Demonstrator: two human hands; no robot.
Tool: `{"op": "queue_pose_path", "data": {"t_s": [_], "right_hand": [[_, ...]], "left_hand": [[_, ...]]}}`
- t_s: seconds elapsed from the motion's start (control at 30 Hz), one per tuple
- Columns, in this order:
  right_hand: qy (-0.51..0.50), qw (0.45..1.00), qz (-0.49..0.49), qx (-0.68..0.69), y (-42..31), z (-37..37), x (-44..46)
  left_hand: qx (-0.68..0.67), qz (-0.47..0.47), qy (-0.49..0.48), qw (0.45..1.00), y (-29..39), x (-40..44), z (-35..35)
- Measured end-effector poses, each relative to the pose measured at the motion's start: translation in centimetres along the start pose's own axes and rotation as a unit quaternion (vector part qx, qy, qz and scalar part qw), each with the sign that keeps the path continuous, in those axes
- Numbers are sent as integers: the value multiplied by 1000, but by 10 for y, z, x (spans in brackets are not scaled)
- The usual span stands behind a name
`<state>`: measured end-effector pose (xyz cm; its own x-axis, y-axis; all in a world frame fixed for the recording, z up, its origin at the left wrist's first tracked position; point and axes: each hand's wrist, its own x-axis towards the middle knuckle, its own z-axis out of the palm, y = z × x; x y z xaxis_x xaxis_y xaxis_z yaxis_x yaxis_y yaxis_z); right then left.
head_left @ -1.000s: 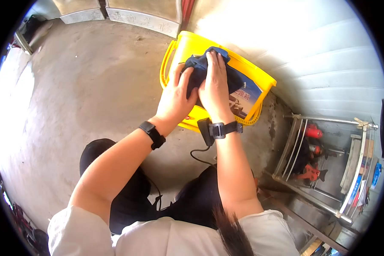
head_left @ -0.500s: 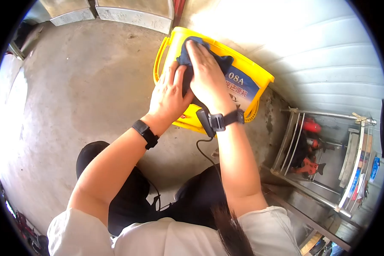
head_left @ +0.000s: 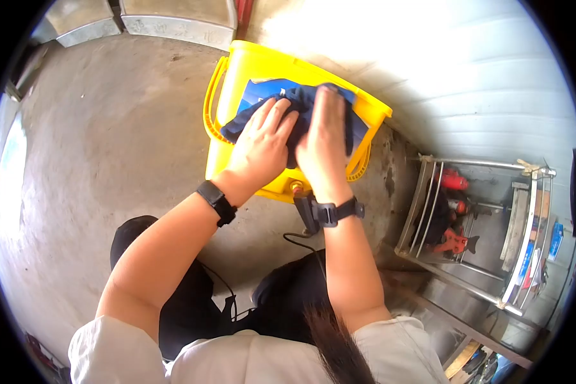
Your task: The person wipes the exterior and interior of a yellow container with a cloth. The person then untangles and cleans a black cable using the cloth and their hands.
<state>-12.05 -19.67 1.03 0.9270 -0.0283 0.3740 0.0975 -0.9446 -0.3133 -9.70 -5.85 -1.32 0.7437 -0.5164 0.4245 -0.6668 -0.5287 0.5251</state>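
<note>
A yellow plastic bucket [head_left: 262,61] with a blue printed label [head_left: 256,93] is in front of me, its label side towards me. A bunched dark blue cloth [head_left: 304,102] lies against that label and covers most of it. My left hand [head_left: 262,141] presses on the left part of the cloth, fingers bent over it. On the right part, my right hand [head_left: 324,141] holds the cloth against the bucket, its fingers slightly blurred. A brass-coloured fitting [head_left: 296,185] shows low on the bucket. The yellow handle [head_left: 212,96] hangs at its left side.
A metal rack [head_left: 473,237] holding red tools stands at the right by the pale panelled wall [head_left: 467,96]. A dark cable [head_left: 288,238] runs from my right wrist past my knees. Bare concrete floor [head_left: 109,141] extends left, with cabinets [head_left: 179,29] behind.
Both hands and the cloth have moved down and right across the label, uncovering its upper left part. The bucket sits further left in view.
</note>
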Motion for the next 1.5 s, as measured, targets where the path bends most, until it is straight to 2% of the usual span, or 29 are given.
{"op": "queue_pose_path", "data": {"t_s": [0.03,0.1,0.33,0.5,0.6,0.63,0.7,0.73,0.83,0.87,0.97,1.0,1.1,1.2,1.23,1.33,1.43,1.5], "right_hand": [[-9,998,-50,38,1,5,5],[-32,992,-80,92,6,5,10],[34,999,-19,-6,16,-9,2],[74,991,93,-68,54,-25,-21],[85,976,189,-62,69,-33,-25],[117,954,246,-126,69,-27,-23],[-23,914,395,86,80,-44,-12],[-28,933,358,29,80,-42,-12],[-64,943,319,-71,61,-41,-14],[-75,949,264,-153,59,-38,-20],[-298,868,337,-211,35,-44,-22],[-310,867,318,-225,36,-42,-26],[-157,919,296,-210,51,-32,-33],[-78,926,267,-256,72,-32,-22],[-99,929,324,-150,78,-38,-14],[-92,925,262,-260,69,-46,-12],[-105,922,245,-282,52,-60,-11],[-46,942,224,-244,58,-58,-13]], "left_hand": [[-20,10,-8,1000,-2,1,0],[-30,20,8,999,-2,3,2],[-64,-1,-15,998,7,13,-7],[-76,1,1,997,18,23,-5],[-121,44,-19,992,23,30,3],[-119,62,-34,990,25,31,9],[-106,107,-69,986,32,29,18],[-86,115,-94,985,34,28,21],[-80,92,-107,987,28,33,20],[-73,81,-119,987,26,32,20],[-67,107,-131,983,26,28,13],[-65,117,-132,982,25,28,14],[-78,135,-135,979,23,27,13],[-106,130,-135,977,24,21,11],[-111,125,-133,977,25,20,11],[-133,97,-109,980,18,23,9],[-100,63,-31,993,0,31,-5],[-31,26,6,999,-9,37,-12]]}}
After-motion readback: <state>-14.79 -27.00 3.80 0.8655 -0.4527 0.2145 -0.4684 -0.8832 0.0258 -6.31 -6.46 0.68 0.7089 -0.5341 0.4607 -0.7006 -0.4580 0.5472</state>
